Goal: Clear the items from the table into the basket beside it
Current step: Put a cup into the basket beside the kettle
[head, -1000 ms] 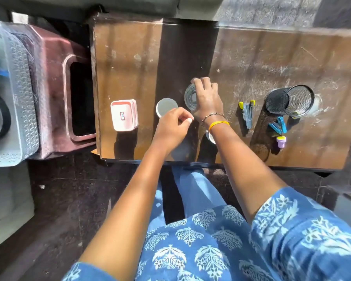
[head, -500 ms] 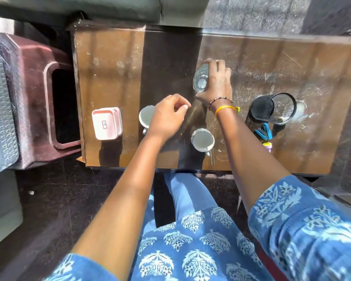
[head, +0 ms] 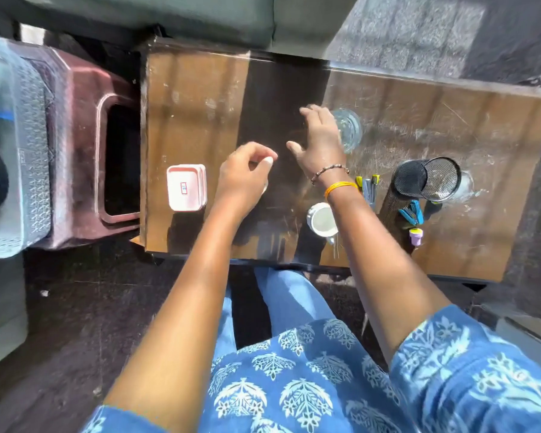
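Both hands are over the middle of the desk (head: 200, 98) right now. The right hand (head: 320, 140) is flat and open, fingers (head: 310, 112) spread, hovering just beside a clear glass (head: 350, 129) that stands upright toward the far edge; whether the hand touches the glass, I cannot tell. The glass looks empty. The left hand (head: 242, 179) has its fingers curled in with thumb and forefinger tips meeting; it covers a white cup, only a sliver showing at its edge, and I cannot tell if it pinches anything.

Near the front edge, under the right forearm, a second white cup (head: 320, 220) sits upright, nothing visible inside. Toward the left edge lies a pink lidded box (head: 185, 187), closed, with a small label on top. Toward the right edge a black mesh pen holder (head: 425, 179) lies tipped on its side, mouth open. Just beside it are yellow-tipped pens (head: 367, 187), a blue clip (head: 413, 212) and a small purple-capped item (head: 416, 236).

Off the left edge stands a maroon plastic stool (head: 85, 145), and on it a pale latticed basket (head: 28, 151) with something dark and round inside, only partly in view.
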A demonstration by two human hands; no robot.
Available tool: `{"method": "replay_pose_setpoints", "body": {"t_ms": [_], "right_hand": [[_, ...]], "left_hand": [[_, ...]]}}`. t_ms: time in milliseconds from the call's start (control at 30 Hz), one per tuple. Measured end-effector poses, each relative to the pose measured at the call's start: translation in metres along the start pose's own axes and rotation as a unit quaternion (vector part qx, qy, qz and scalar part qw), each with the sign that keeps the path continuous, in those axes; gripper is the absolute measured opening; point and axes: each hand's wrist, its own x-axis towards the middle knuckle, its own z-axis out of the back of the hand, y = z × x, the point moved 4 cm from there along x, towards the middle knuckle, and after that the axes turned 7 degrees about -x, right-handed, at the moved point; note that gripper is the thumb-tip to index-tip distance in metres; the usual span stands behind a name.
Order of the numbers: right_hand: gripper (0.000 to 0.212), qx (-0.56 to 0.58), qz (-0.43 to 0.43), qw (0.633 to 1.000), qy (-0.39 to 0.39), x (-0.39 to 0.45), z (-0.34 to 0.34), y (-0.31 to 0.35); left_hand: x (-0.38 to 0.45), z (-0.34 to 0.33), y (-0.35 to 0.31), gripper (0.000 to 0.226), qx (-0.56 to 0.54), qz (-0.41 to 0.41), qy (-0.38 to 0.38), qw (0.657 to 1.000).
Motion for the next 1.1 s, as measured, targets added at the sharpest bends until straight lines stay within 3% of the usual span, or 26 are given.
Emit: {"method": "replay_pose_setpoints", "body": {"t_ms": [167, 300, 500, 667, 800, 900, 1000, 1100], "right_hand": [[0.027, 0.08, 0.087, 0.993, 0.025, -0.029, -0.022, 0.106], [0.025, 0.08, 0.162, 0.982, 0.063, -0.047, -0.052, 0.206], [0.023, 0.166, 0.231, 0.957, 0.052, -0.058, -0.085, 0.363], [0.032, 0.286, 0.122, 0.943, 0.123, -0.046, -0.138, 0.442], [0.06, 0.294, -0.01, 0.936, 0.191, -0.003, -0.179, 0.465], [0.078, 0.362, -0.112, 0.906, 0.186, 0.024, -0.192, 0.47], [0.047, 0.379, -0.135, 0.891, 0.211, 0.037, -0.194, 0.476], [0.036, 0.426, -0.184, 0.869, 0.172, 0.051, -0.198, 0.471]], "left_hand": [[-0.013, 0.091, 0.028, 0.022, -0.087, 0.038, -0.099, 0.99], [-0.027, 0.183, 0.064, 0.024, -0.134, 0.049, -0.172, 0.975], [-0.041, 0.318, 0.114, 0.029, -0.215, 0.068, -0.294, 0.929], [-0.035, 0.387, 0.15, 0.018, -0.237, 0.108, -0.28, 0.924], [-0.024, 0.392, 0.17, 0.018, -0.236, 0.122, -0.197, 0.944], [-0.022, 0.389, 0.178, 0.02, -0.228, 0.132, -0.155, 0.952], [-0.021, 0.39, 0.18, 0.017, -0.232, 0.145, -0.131, 0.953], [-0.02, 0.391, 0.179, 0.018, -0.223, 0.151, -0.115, 0.956]]}}
